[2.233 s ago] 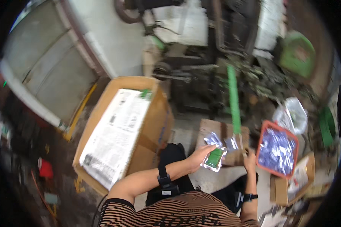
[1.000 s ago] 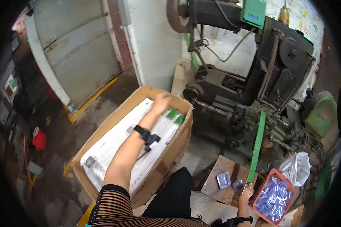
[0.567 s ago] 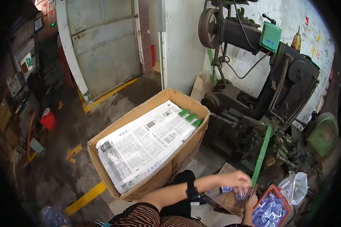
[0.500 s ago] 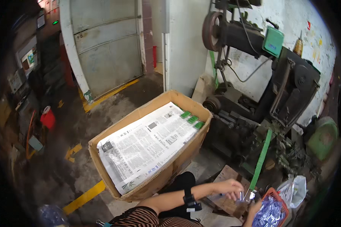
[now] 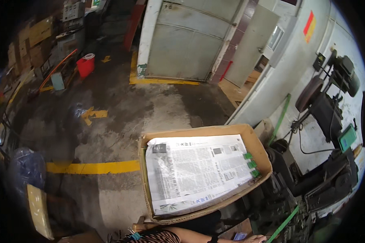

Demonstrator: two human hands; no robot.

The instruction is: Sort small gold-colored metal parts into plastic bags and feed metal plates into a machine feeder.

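Note:
My left hand (image 5: 254,239) is at the lower edge, its wrist in a black band (image 5: 213,239). The frame edge cuts it off, so its fingers do not show well enough to tell what they hold. Close by its fingers is the lower end of a green strap (image 5: 284,223) running up to the right. A small bluish, shiny thing (image 5: 240,235) is just behind the hand, by a brown board (image 5: 231,231). My right hand is out of view. Beyond my arm stands a cardboard box (image 5: 209,133) with printed newspaper (image 5: 198,170) inside and several green strap ends (image 5: 251,164) at its right.
Dark machinery (image 5: 328,174) with a green switch box (image 5: 347,137) stands along the right wall. A yellow line (image 5: 97,167) crosses the floor. At the left are a clear plastic bag (image 5: 27,166), a yellowish padded piece (image 5: 39,210) and a red bucket (image 5: 85,66). A closed metal door (image 5: 186,40) is behind.
The view has swung left, so the box and machinery sit further right and lower. My right hand and the red basket of bluish pieces have left the picture; my left hand is now at the edge.

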